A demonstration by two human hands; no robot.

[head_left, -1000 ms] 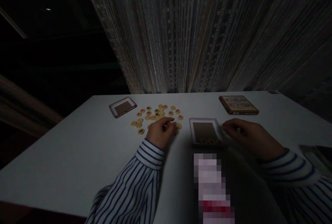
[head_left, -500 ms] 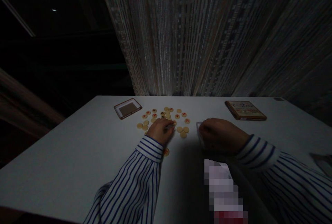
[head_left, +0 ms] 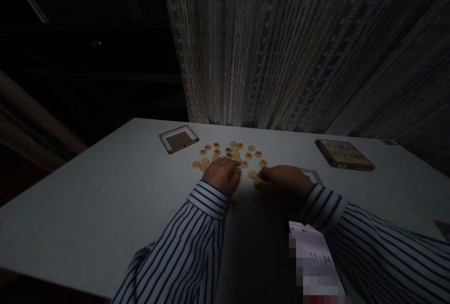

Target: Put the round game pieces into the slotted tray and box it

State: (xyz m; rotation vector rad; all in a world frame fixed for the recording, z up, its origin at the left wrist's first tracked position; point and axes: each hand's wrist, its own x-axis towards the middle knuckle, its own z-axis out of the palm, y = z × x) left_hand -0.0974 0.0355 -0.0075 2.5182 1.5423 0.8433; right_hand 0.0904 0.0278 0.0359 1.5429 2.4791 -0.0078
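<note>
Round wooden Chinese chess pieces [head_left: 217, 152] lie scattered on the white table, some showing red or black characters, others blank side up. My left hand [head_left: 221, 174] rests at the near edge of the pile, its fingers and thumb apart, the fingertips by a red-marked piece [head_left: 245, 164]. To its right, my right hand [head_left: 285, 181] has thumb and fingers closed on a blank Chinese chess piece [head_left: 258, 181] in a small group. Partly behind this hand lies a pale, clear-looking tray [head_left: 314, 175]. One red-marked piece [head_left: 233, 205] sits alone beside my left cuff.
An open shallow box part [head_left: 179, 139] lies at the back left of the white table [head_left: 116, 191]. A printed box [head_left: 344, 155] is at the back right. A lit phone [head_left: 316, 252] is near me below my right wrist. Curtains hang behind the table.
My right hand has moved left from the pale tray to the group of blank pieces. My left fingers have come off a piece, and a red-marked one now shows there. The view has shifted slightly.
</note>
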